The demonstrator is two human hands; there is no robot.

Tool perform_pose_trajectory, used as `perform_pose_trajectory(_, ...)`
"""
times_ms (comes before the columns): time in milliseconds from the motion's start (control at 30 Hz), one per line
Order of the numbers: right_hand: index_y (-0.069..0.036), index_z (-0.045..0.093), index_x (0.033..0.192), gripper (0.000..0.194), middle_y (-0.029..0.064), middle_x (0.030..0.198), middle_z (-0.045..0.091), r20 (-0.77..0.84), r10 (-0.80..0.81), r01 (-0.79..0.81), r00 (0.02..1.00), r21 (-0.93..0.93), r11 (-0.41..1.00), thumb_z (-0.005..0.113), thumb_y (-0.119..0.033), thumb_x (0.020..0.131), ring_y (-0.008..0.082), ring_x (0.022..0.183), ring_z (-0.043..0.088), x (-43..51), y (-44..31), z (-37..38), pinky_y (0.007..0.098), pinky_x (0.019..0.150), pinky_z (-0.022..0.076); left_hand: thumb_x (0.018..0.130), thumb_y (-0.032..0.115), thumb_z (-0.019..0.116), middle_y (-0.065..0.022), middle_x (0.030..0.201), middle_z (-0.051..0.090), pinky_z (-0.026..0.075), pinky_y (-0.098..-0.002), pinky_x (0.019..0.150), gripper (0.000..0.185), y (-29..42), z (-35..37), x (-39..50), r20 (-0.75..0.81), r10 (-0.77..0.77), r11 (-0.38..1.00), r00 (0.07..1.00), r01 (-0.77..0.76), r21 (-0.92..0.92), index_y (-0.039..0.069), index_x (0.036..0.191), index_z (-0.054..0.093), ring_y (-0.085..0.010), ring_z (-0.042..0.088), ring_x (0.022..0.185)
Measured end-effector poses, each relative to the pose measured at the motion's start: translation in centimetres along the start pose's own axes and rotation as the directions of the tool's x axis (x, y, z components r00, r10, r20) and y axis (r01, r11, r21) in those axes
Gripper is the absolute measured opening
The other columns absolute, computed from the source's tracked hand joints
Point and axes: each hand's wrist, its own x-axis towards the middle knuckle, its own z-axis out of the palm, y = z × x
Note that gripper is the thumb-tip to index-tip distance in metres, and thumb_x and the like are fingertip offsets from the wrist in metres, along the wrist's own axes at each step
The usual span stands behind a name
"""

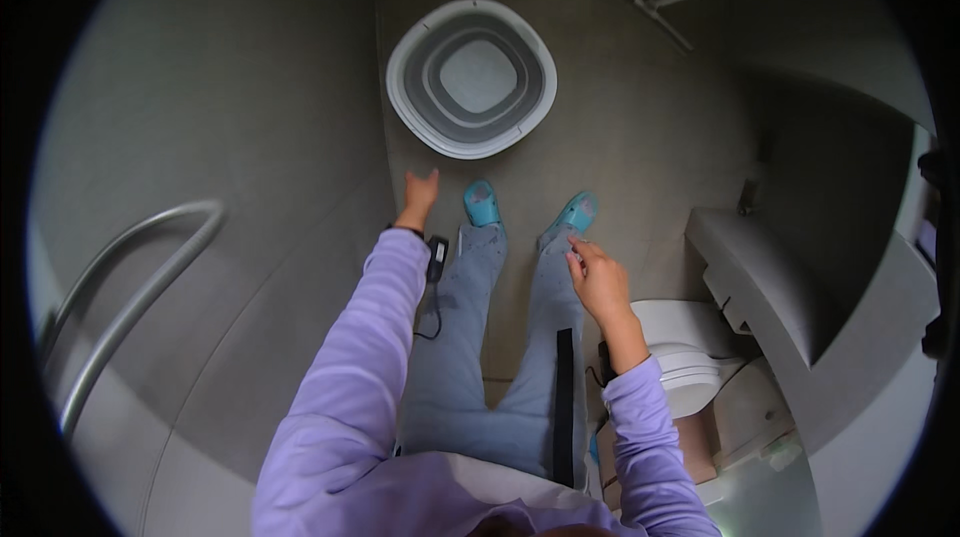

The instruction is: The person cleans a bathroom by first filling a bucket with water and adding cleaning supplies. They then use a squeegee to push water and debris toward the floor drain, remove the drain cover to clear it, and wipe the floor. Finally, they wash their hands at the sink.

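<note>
A white-and-grey collapsible basin (489, 139) stands on the floor ahead of my feet, its pale bottom visible. My left hand (421, 196) reaches down just short of the basin's near left side, apart from its rim. It holds nothing that I can see, and its thumb and fingers are spread. Over my right shin hangs my right hand (602, 283), its fingers loosely bent, the thumb a little apart from them and nothing visible between. A small black device (436, 258) with a cable shows beside my left forearm.
Left, a curved metal bar (142, 274) projects from the wall. A floor squeegee (646, 8) is at the far right. To my right are a white toilet (679, 316) and a grey ledge (750, 267). Turquoise shoes (481, 203) are on my feet.
</note>
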Motion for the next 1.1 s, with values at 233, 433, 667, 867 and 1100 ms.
perform_pose_trajectory(233,-0.007,0.061,0.107,0.026,0.0117,0.09,0.063,0.017,0.062,-0.062,0.998,0.052,0.997,0.057,-0.015,0.083,0.026,0.066,0.06,1.2,6.0,9.2,0.035,0.062,0.048,0.077,0.014,0.068,-0.0101,0.096,0.061,0.054,-0.0366,0.071,0.033,-0.1,8.3,11.4,0.277,-0.085,0.337,0.957,0.289,-0.896,0.001,0.103,0.052,-0.025,0.062,0.086)
perform_pose_trajectory(433,-0.004,0.06,0.109,0.028,0.014,0.095,0.063,-0.038,0.108,-0.102,0.993,0.141,0.985,0.058,-0.018,0.084,0.0247,0.071,0.062,4.1,6.5,9.2,0.0328,0.063,0.0483,0.071,-0.003,0.063,-0.01,0.086,0.058,0.051,-0.0272,0.068,0.021,5.5,5.6,8.3,0.399,0.01,0.465,0.917,0.349,-0.814,-0.003,0.089,0.053,-0.0196,0.059,0.077)
perform_pose_trajectory(667,-0.001,0.028,0.136,0.062,0.0171,0.124,0.048,-0.243,0.366,-0.067,0.898,0.747,0.661,0.059,-0.023,0.086,0.0179,0.097,0.056,8.8,3.7,6.5,0.0274,0.068,0.0487,0.065,-0.012,0.059,-0.0152,0.106,0.056,0.046,-0.0362,0.087,0.048,0.4,-2.0,-1.7,0.387,0.225,0.404,0.894,0.276,-0.872,-0.006,0.112,0.048,-0.0283,0.056,0.099)
perform_pose_trajectory(867,0.003,0.014,0.137,0.076,0.0216,0.132,0.036,-0.261,0.219,0.155,0.94,0.901,0.405,0.063,-0.003,0.08,0.0259,0.112,0.049,10.2,2.3,3.6,0.0317,0.092,0.0423,0.068,-0.011,0.061,-0.0143,0.104,0.057,0.044,-0.0362,0.09,0.04,2.3,-2.1,-3.9,0.382,0.35,0.336,0.855,0.266,-0.903,-0.007,0.106,0.053,-0.0259,0.055,0.098)
perform_pose_trajectory(1100,0.004,0.034,0.127,0.057,0.0194,0.124,0.045,-0.716,0.22,0.048,0.663,0.334,0.941,0.056,0.005,0.075,0.0336,0.117,0.044,10.9,2.0,0.5,0.0389,0.098,0.0362,0.064,-0.01,0.062,-0.0118,0.101,0.058,0.045,-0.0332,0.083,0.044,6.8,-1.5,-6.6,0.214,0.381,0.361,0.899,0.068,-0.93,-0.006,0.106,0.052,-0.0243,0.056,0.095)
